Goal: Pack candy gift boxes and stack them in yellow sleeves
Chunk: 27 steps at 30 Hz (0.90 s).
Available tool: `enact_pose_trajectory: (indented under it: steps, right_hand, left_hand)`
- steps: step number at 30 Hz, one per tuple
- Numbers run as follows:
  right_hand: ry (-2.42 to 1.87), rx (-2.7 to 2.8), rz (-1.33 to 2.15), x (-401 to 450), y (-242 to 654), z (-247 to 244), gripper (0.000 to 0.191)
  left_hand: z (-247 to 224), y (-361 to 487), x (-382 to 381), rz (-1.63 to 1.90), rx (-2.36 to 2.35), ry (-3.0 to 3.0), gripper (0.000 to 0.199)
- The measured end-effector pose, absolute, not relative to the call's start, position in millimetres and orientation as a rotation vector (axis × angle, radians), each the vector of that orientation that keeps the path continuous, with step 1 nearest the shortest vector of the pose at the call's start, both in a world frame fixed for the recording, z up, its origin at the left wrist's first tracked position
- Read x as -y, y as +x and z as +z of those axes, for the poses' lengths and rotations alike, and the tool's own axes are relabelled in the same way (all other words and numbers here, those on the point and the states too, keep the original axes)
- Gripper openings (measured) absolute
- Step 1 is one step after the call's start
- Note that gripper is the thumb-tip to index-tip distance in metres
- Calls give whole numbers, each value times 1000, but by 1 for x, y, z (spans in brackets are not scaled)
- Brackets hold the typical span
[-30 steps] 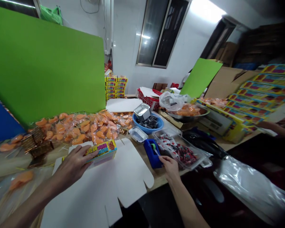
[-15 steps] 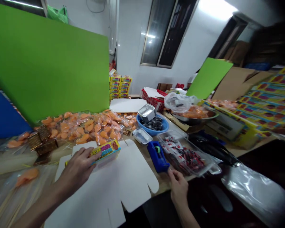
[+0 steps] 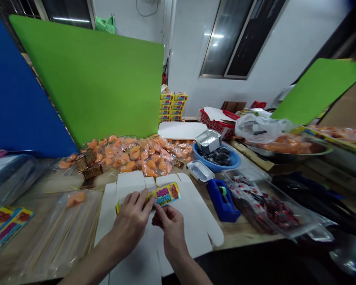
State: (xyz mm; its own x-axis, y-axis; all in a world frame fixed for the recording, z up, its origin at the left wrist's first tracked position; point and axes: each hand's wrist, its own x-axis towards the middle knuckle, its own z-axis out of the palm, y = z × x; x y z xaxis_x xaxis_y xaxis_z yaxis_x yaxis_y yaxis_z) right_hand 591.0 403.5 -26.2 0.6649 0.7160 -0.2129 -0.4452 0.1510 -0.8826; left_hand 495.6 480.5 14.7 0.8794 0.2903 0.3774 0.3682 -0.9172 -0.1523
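My left hand [image 3: 133,215] lies over a small yellow printed cardboard box [image 3: 166,194], its fingers pressed on the box's top and near edge. The box rests on a flat white unfolded carton [image 3: 192,233]. My right hand [image 3: 169,221] is at the near edge of the box, close to the left fingertips. Its thumb and forefinger are pinched on what looks like a short strip of clear tape, barely visible. To the right of the carton stands a blue tape dispenser [image 3: 224,202] with a green-cored roll.
Bagged orange pieces [image 3: 136,154] are heaped behind the carton. Bagged sticks [image 3: 59,229] lie left. A blue bowl [image 3: 235,160], a foil tray [image 3: 200,171] and a clear tub of red packets [image 3: 273,209] stand right. A green board [image 3: 97,83] rises behind.
My right hand has gone from the tape dispenser's front end to the box. The left hand still holds the box, now lying flatter on the carton. The view has swung left.
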Motion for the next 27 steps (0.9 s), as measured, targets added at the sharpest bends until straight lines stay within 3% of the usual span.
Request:
enact_pose_trajectory:
  steps: [8, 16, 22, 27]
  right_hand:
    - [-1033, 265, 974, -409, 603, -25, 36]
    - [-1043, 321, 846, -431, 612, -30, 42]
    - [-1136, 269, 980, -400, 608, -56, 44]
    - [-1231, 351, 1143, -378, 612, -89, 39]
  left_hand:
    - [45, 507, -498, -483, 750, -3184, 41]
    - [50, 533, -523, -198, 933, -3025, 37]
    - [56, 530, -515, -121, 810, -2920, 29]
    - [97, 481, -504, -134, 909, -2707, 18]
